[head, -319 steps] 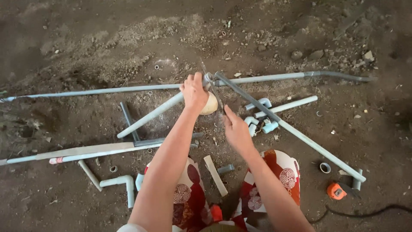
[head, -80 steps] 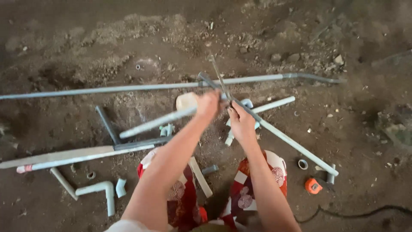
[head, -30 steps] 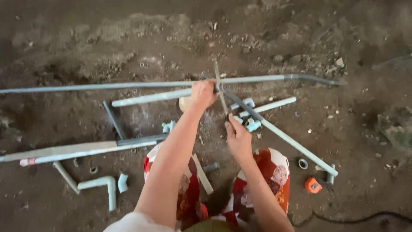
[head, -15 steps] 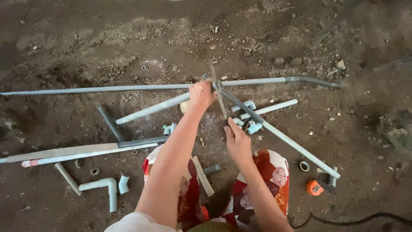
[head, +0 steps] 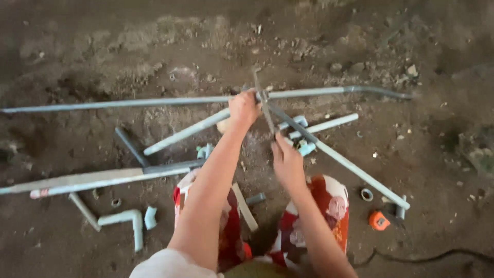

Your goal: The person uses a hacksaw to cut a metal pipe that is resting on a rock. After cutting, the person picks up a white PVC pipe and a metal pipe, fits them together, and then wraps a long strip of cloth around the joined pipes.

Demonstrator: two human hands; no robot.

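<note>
Right hand dips lower on the saw than half a second ago.
At frame centre, left hand (head: 243,107) clamps the grey pipe (head: 185,132) steady on the dirt floor (head: 103,46); right hand (head: 287,160) grips the hacksaw (head: 263,105) across it.

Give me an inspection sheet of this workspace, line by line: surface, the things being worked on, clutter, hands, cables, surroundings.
Surface: bare dirt floor, stony and uneven.
Job's things: short grey pipe gripped at its upper end; thin saw blade across it; long grey pipe lying behind.
Clutter: elbow pipe piece, small blue fittings, diagonal pipe, orange tape measure, white ring.
Hands: left hand closed on the short grey pipe; right hand at the lower end of the saw blade, grip not clear.
Cables: dark cable on the ground at lower right.
Surroundings: nothing seen beyond dirt and rubble.
</note>
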